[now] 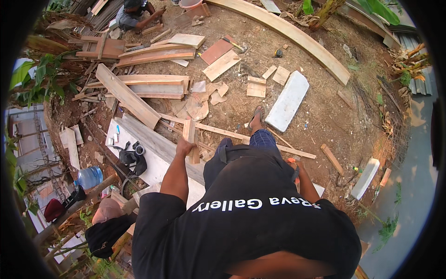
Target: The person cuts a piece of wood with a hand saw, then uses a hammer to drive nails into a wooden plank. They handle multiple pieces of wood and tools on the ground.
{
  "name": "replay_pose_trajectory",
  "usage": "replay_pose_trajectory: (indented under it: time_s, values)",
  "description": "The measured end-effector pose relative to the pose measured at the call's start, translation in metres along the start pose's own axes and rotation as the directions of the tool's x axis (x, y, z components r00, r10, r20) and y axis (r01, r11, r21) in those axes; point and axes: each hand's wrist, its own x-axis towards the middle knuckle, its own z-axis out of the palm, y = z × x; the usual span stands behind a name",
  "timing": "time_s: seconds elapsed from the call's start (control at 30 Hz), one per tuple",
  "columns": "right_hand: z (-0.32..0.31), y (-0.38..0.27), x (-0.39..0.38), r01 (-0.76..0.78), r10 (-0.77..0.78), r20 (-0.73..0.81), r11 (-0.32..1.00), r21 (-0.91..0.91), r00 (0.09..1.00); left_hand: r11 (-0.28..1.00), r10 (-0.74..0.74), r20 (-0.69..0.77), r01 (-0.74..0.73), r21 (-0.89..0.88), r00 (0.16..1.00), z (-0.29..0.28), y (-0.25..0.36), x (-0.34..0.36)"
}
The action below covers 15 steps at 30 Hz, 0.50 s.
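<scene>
My left hand (185,147) is closed round a short wooden board (190,131), beside my left leg. The board lies over a long thin wood strip (232,134) that runs past my feet. My right hand (297,163) is at my right side, closed on an orange-handled tool (291,161). Most of that tool is hidden by my hand and body, so its kind does not show. Next to my left forearm is a long grey-white plank (158,144).
Planks (153,58) lie stacked at the far left, where another person (132,16) crouches. A white slab (288,101), a hammer (235,44) and a tape measure (278,53) lie ahead. A black bag (132,158) and a blue water jug (89,177) are at left.
</scene>
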Motion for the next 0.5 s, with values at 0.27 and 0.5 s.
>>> replay_pose_trajectory:
  time_s: [0.27,0.5]
  values:
    - [-0.109,0.013,0.128,0.610,-0.619,0.116,0.692,-0.386,0.776,0.941,0.179,0.120,-0.206,0.267,0.976,0.009,0.289,0.100]
    - [-0.183,-0.252,0.034,0.013,0.068,-0.249,0.950,0.312,0.966,0.916,0.291,0.200,-0.333,0.224,0.936,0.043,0.454,0.159]
